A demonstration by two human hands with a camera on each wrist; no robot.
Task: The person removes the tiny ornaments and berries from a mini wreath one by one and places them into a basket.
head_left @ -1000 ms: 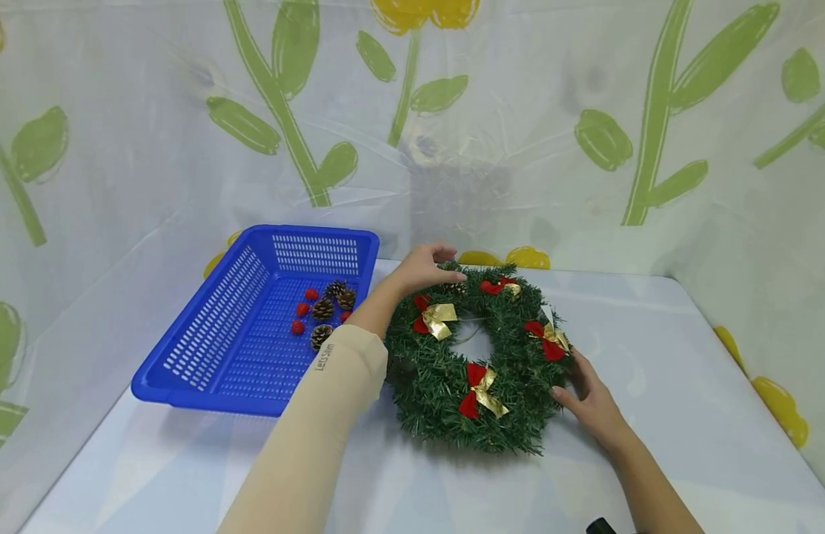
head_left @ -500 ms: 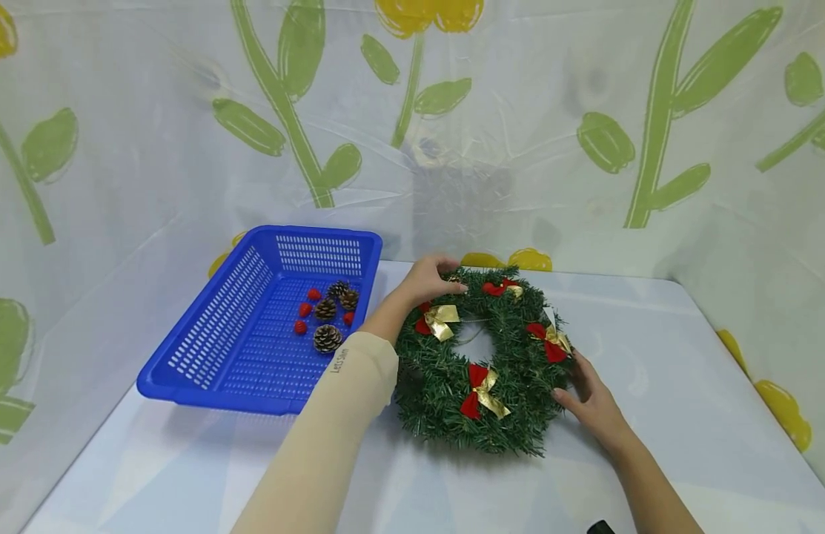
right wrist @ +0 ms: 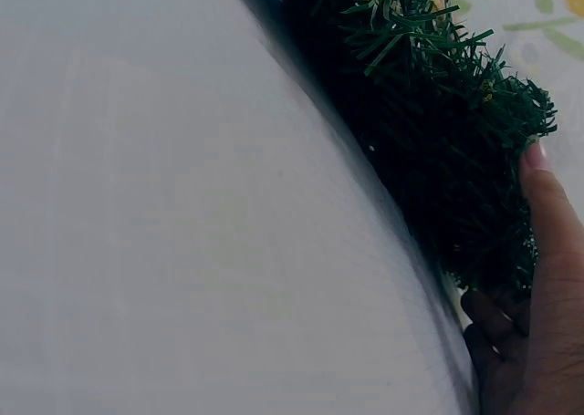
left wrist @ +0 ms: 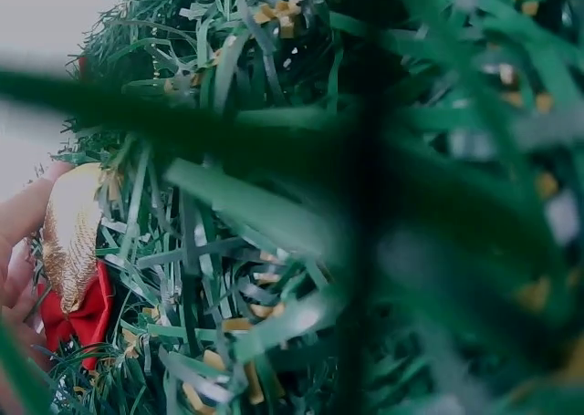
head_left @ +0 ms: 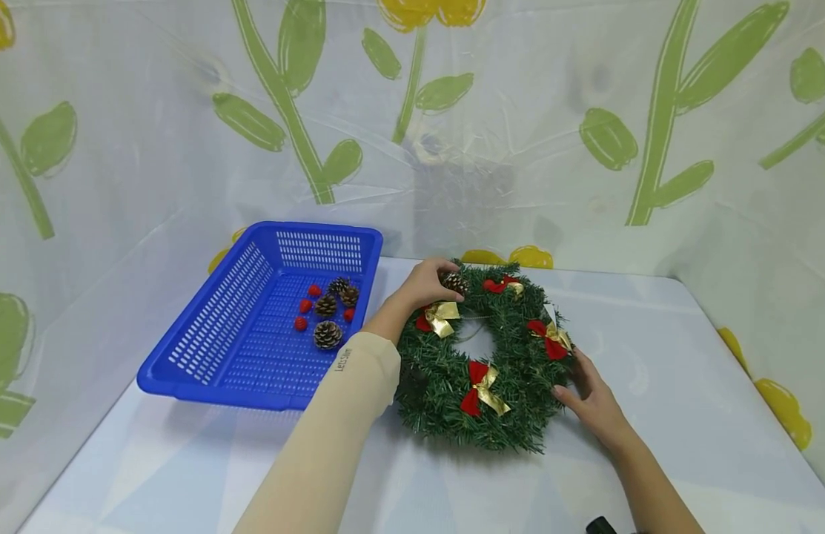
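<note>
A green Christmas wreath [head_left: 519, 393] with red and gold bows [head_left: 482, 389] lies on the table. At its upper left, my left hand [head_left: 425, 285] holds a brown pine cone [head_left: 456, 282] between thumb and fingers, against the greenery. My right hand [head_left: 595, 404] grips the outer right edge; in the right wrist view its thumb [right wrist: 550, 205] lies on the wreath [right wrist: 429, 150], with other fingers at the underside. Green needles [left wrist: 228, 242] fill most of the left wrist view, with a bow [left wrist: 75, 251] and part of a hand at its left edge.
A blue plastic basket [head_left: 185, 393] stands to the left, holding several pine cones [head_left: 327, 334] and red berries [head_left: 300, 323]. A dark rounded object [head_left: 600, 526] shows at the bottom edge. Flower-printed sheeting [head_left: 519, 148] rises behind the white table [head_left: 652, 334].
The fingers of my left hand have shifted slightly, and the pine cone shows more clearly between them. My right hand and the wreath stay in about the same place.
</note>
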